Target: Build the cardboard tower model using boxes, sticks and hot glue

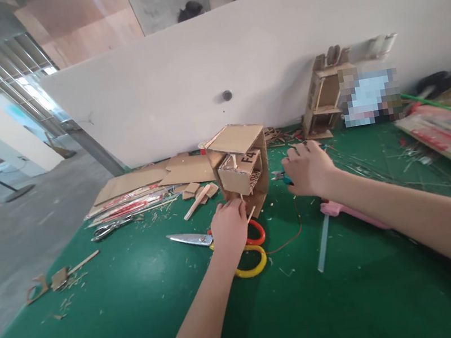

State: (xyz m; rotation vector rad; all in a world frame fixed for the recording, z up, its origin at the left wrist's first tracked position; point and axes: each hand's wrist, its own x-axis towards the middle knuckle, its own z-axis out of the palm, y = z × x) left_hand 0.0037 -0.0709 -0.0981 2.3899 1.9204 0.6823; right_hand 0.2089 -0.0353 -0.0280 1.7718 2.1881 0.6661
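Observation:
My left hand [228, 227] is closed in front of an open cardboard box [234, 140], its fingers around a thin wooden stick [251, 214]. Inside that box sits a smaller cardboard compartment [236, 181] with dark printed letters. Partly beneath my left hand and wrist lie large scissors [252, 270] with red and yellow handles, blades toward the left. My right hand [308, 170], to the right of the box, is wrapped around small pliers [278, 175]. Their metal jaws point at the box and a bit of teal handle shows; the rest is hidden.
A pink glue gun [356, 214] with a translucent glue stick [324, 245] lies under my right forearm. Cardboard sheets [191, 168], packaged sticks [128, 202] and another metal tool [110, 228] lie left. A cardboard stand [323, 96] leans near the white board [162, 93].

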